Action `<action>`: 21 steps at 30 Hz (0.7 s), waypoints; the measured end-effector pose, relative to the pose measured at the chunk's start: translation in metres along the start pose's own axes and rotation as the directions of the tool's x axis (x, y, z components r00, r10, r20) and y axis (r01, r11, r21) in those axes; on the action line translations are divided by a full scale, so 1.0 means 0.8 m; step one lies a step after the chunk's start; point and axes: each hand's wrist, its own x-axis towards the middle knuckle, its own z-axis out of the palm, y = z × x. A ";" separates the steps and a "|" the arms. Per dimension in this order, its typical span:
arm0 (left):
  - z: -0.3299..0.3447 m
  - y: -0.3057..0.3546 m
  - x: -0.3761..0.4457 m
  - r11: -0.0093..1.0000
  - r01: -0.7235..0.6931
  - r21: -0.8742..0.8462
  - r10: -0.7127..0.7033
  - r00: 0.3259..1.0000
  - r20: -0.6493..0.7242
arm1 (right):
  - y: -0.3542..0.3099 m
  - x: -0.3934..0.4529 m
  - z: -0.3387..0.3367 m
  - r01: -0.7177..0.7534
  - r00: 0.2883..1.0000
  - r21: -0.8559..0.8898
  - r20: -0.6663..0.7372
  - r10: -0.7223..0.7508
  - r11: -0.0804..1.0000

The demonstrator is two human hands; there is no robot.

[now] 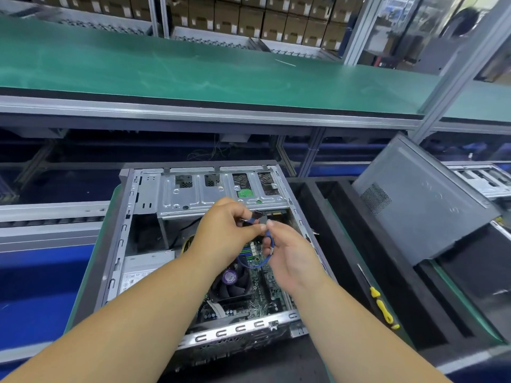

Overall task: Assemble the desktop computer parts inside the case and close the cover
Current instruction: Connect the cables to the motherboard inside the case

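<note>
An open grey computer case (121, 233) lies on its side in front of me, its motherboard (260, 297) and black CPU fan (231, 283) exposed. Both hands hover over it near the metal drive cage (221, 192). My left hand (224, 230) pinches one black connector end of a short blue cable (266, 244). My right hand (287, 252) grips the same cable lower down, and the cable loops below both hands. The case's grey side cover (420, 200) leans upright to the right.
A yellow-handled screwdriver (380, 302) lies on the black foam tray (345, 244) right of the case. A second open case (481, 181) sits at far right. A green conveyor belt (193, 76) runs across behind, with shelves of cardboard boxes (249, 20) beyond.
</note>
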 end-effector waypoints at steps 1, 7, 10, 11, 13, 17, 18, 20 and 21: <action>0.002 -0.003 -0.001 1.000 -0.005 0.003 0.005 1.000 0.002 | 0.002 0.001 -0.001 -0.018 1.000 0.002 -0.015 0.018 1.000; 0.004 -0.018 0.000 0.997 -0.040 0.059 0.036 0.998 0.060 | 0.006 0.014 -0.001 -0.115 0.985 -0.047 -0.132 0.108 0.992; 0.006 -0.025 0.004 0.979 -0.047 0.198 0.012 0.984 0.176 | 0.004 0.030 0.001 -0.198 0.936 -0.214 -0.330 0.120 0.957; 0.006 -0.028 0.006 0.967 -0.038 0.252 -0.015 0.978 0.208 | 0.004 0.034 0.001 -0.222 0.916 -0.217 -0.380 0.127 0.951; 0.006 -0.032 0.010 0.949 -0.019 0.313 -0.059 0.970 0.236 | 0.004 0.041 0.004 -0.228 0.888 -0.184 -0.442 0.127 0.956; 0.005 -0.036 0.012 0.948 -0.012 0.319 -0.068 0.968 0.239 | 0.010 0.052 0.012 -0.214 0.844 -0.109 -0.522 0.127 0.971; 0.004 -0.036 0.012 0.947 -0.018 0.320 -0.064 0.968 0.244 | 0.011 0.054 0.013 -0.225 0.834 -0.099 -0.534 0.139 0.969; 0.003 -0.037 0.013 0.948 -0.022 0.319 -0.060 0.968 0.244 | 0.011 0.060 0.014 -0.227 0.835 -0.080 -0.529 0.151 0.971; 0.002 -0.037 0.014 0.949 -0.020 0.314 -0.059 0.969 0.239 | 0.011 0.063 0.015 -0.225 0.838 -0.069 -0.522 0.157 0.972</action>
